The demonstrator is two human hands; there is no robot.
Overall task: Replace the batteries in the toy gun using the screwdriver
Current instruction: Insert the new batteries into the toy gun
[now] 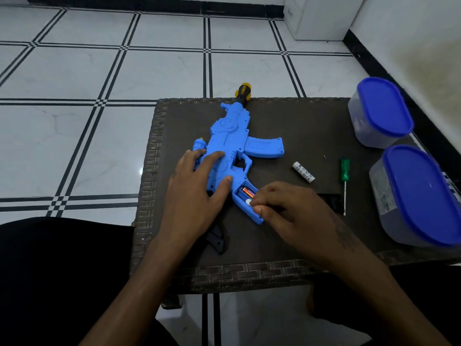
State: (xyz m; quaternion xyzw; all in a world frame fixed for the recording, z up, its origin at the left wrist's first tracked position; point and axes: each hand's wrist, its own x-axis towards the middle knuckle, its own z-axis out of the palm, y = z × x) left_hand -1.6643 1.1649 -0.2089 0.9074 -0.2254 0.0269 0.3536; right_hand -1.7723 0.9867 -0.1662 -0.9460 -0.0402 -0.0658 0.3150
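The person's 2 forearms come up from the bottom edge, over dark-clad knees, to a low brown woven table. The left hand lies flat with straight fingers on the body of the blue toy gun, pressing it down. The right hand has its fingertips curled and pinched on a white battery at the open compartment in the gun's grip, beside an orange battery already seated there. The gun lies on its side near the table's middle, muzzle pointing away.

Risks, as I judge them: the white battery could go in the wrong way round, since its end markings are hidden under the fingers. It could also spring out if it is released before it seats. The tiny screw lying loose on the tabletop could roll off and be lost. A dark piece near the left wrist may be the compartment cover; I cannot tell.

Counted: 1 toy gun, 3 batteries in view (1 orange, 1 white in the fingers, 1 spare white battery lying apart on the table), 1 green-handled screwdriver lying untouched to the right, 1 screw, and 2 blue-lidded containers at the table's right edge.
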